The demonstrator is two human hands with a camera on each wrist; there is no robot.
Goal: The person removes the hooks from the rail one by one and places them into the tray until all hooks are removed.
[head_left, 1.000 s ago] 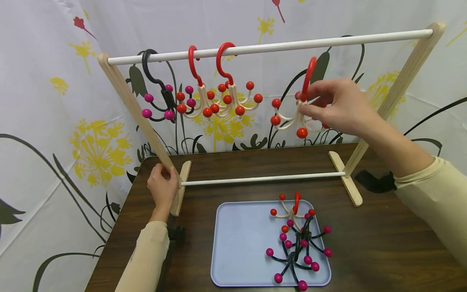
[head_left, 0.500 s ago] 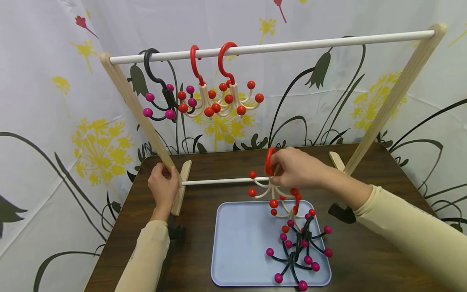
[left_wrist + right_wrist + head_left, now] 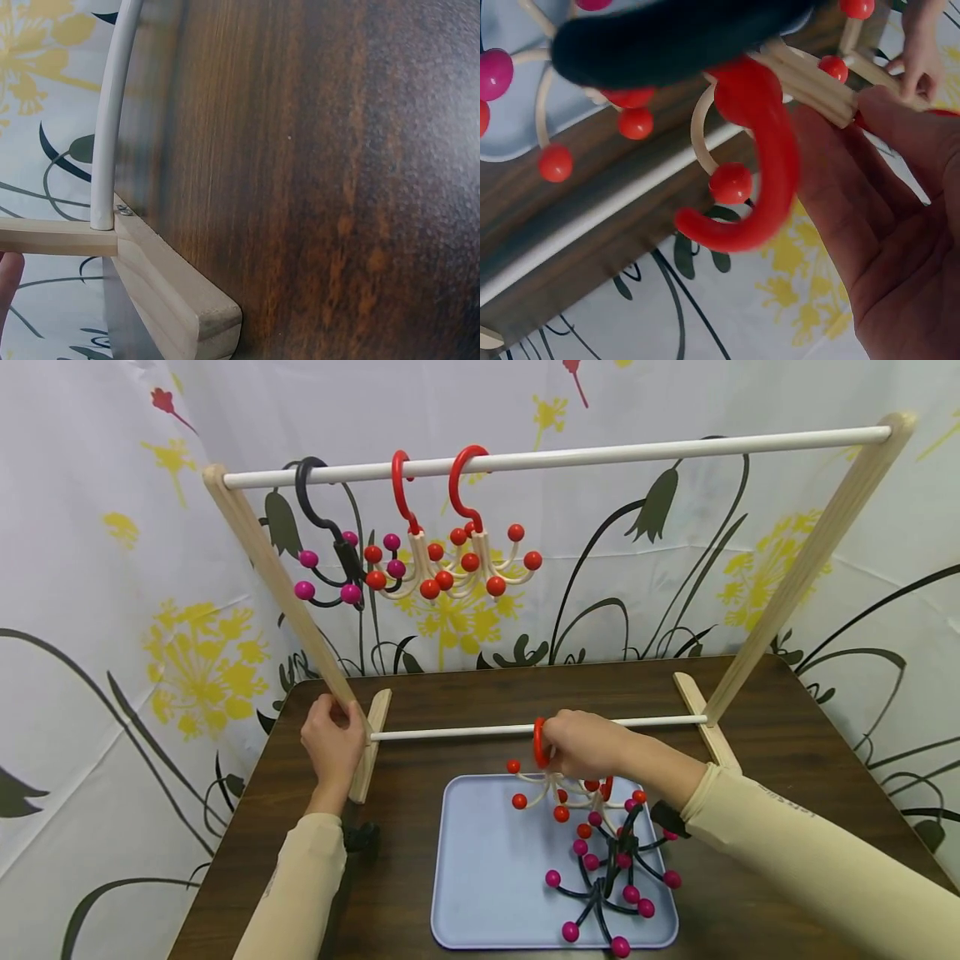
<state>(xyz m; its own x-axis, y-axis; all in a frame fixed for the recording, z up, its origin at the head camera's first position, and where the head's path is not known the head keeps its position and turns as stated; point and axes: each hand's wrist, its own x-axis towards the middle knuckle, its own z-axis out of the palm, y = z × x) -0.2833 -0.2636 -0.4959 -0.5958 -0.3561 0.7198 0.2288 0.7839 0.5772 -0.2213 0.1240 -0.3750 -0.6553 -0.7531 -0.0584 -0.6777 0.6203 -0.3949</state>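
Observation:
My right hand (image 3: 588, 743) pinches a hanger with a red hook (image 3: 538, 743), cream arms and red balls, just above the tray's back edge. In the right wrist view, thumb and fingers meet at its cream stem (image 3: 810, 82); part of its hook is cut off. Another red-hooked hanger (image 3: 772, 165) shows close by, partly covered in the head view. My left hand (image 3: 333, 743) holds the lower part of the rack's left wooden post (image 3: 281, 585). Only a fingertip (image 3: 9, 277) shows at that post in the left wrist view.
The blue tray (image 3: 472, 868) carries black hangers (image 3: 600, 889) with magenta balls on its right side. From the white top rod (image 3: 675, 450) hang one black hanger (image 3: 347, 560) and two red-hooked hangers (image 3: 480, 539). A lower rod (image 3: 450, 732) crosses behind the tray.
My right hand has brought the red-hooked hanger down and leftward from just below the top rod to the tray's back edge. The left hand stays on the post.

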